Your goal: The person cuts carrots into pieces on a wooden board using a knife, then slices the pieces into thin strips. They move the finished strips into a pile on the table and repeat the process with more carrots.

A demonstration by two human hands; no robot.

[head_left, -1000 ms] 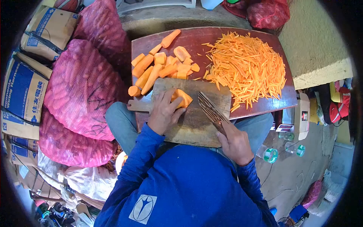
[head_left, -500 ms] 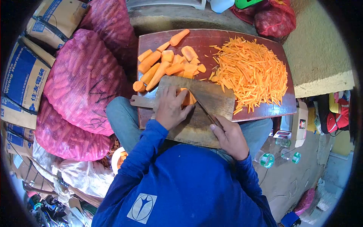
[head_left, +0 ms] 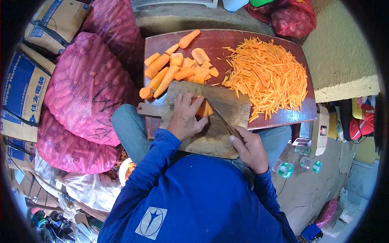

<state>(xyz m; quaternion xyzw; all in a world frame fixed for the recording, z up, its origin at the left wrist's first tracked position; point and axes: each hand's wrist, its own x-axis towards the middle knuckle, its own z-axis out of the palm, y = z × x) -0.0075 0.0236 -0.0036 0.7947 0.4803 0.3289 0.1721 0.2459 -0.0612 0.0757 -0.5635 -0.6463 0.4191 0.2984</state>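
Note:
On the wooden cutting board (head_left: 219, 137), my left hand (head_left: 185, 117) presses down on an orange carrot piece (head_left: 205, 109), its fingers curled over the top. My right hand (head_left: 250, 148) grips the handle of a knife (head_left: 223, 120), whose blade slants up to the left and touches the right side of the piece. Behind the board's left part lie several peeled carrots and chunks (head_left: 165, 81). A large heap of thin carrot strips (head_left: 265, 77) sits on the right of the dark red table (head_left: 219, 40).
Pink net sacks (head_left: 87, 89) of carrots and cardboard boxes (head_left: 24, 91) stand at the left. A white bowl (head_left: 123, 172) holds orange pieces. Plastic bottles (head_left: 285, 169) lie on the floor at the right. A red net bag (head_left: 293, 20) is behind the table.
The knife, earlier apart from the carrot piece with its blade's flat side showing, has moved left and turned edge-down against it. My left hand remains on the piece. The view has shifted slightly.

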